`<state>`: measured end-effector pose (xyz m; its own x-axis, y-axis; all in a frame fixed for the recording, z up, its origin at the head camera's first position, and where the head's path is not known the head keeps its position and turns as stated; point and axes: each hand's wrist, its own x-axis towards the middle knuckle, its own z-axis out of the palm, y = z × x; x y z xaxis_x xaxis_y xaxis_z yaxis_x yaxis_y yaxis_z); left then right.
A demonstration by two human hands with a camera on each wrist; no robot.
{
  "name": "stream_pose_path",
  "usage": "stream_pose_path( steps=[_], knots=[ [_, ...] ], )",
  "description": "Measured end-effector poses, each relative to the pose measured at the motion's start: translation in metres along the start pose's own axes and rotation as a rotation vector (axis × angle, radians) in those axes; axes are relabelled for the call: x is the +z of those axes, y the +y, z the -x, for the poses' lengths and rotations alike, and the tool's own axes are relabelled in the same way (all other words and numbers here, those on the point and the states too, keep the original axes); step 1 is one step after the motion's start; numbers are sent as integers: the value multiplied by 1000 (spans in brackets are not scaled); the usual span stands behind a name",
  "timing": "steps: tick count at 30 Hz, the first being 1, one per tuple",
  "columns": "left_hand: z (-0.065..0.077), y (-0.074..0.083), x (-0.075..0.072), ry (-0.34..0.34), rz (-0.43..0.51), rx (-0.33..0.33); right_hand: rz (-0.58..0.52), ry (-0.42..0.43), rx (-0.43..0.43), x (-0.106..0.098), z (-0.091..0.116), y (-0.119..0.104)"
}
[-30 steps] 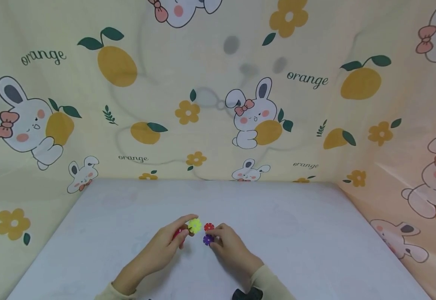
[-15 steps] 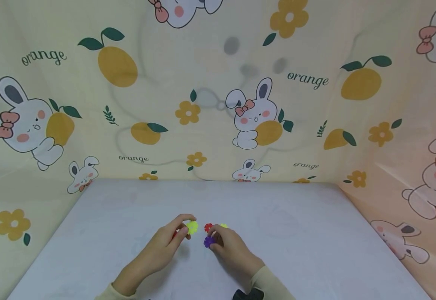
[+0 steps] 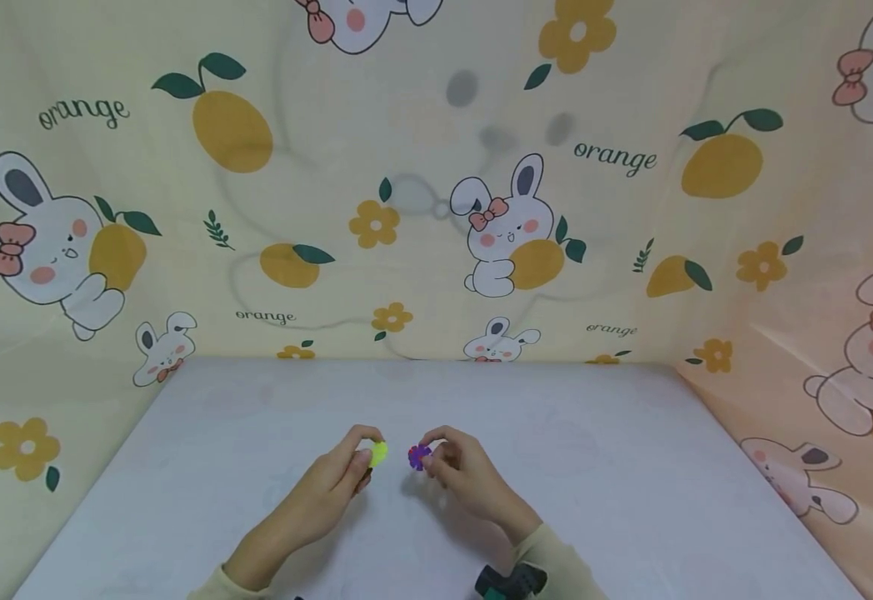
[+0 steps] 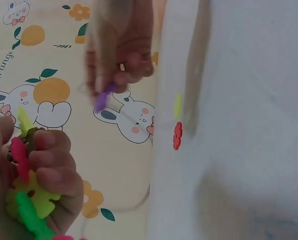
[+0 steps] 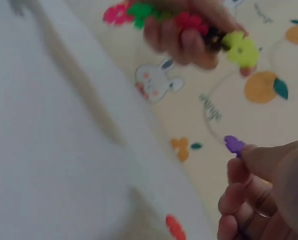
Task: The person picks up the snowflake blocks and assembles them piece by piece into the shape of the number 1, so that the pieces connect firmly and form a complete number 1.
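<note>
In the head view, my left hand (image 3: 331, 479) grips a chain of interlocking flower-shaped plastic discs, with a yellow disc (image 3: 380, 452) at its tip. More of the chain shows in the left wrist view: a pink disc (image 4: 20, 157), a yellow-green disc (image 4: 41, 197) and a green disc (image 4: 32, 217), with a dark one near the fingertips. My right hand (image 3: 474, 479) pinches a purple disc (image 5: 234, 144) between thumb and finger, held apart from the chain. On the table below lie a loose red disc (image 4: 177, 136) and a loose yellow disc (image 4: 178, 106).
Both hands are above a white table (image 3: 594, 467). A cloth printed with rabbits and oranges (image 3: 331, 167) hangs behind it and along both sides. A dark device (image 3: 511, 581) is strapped to the right wrist.
My right hand has raised the purple disc from beside the loose discs, and it now overlaps the red one in the head view. My left hand has drawn slightly left, its yellow disc turning.
</note>
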<state>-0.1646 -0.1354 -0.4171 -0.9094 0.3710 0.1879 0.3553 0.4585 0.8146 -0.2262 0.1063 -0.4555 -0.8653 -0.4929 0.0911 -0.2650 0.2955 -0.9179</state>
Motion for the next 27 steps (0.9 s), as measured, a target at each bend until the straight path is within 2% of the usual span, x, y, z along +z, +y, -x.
stream_pose_path(
  steps=[4,9,18,27],
  knots=[
    [2,2,0,-2,-32,-47,-102,22,-60,1,3,-12],
    [1,4,1,-10,-39,-82,-143,65,-120,4,8,-27],
    [2,5,2,-26,-35,-49,-81,132,-194,10,14,-43],
    [3,7,4,-34,-13,-20,11,173,-284,13,18,-46]
  ],
)
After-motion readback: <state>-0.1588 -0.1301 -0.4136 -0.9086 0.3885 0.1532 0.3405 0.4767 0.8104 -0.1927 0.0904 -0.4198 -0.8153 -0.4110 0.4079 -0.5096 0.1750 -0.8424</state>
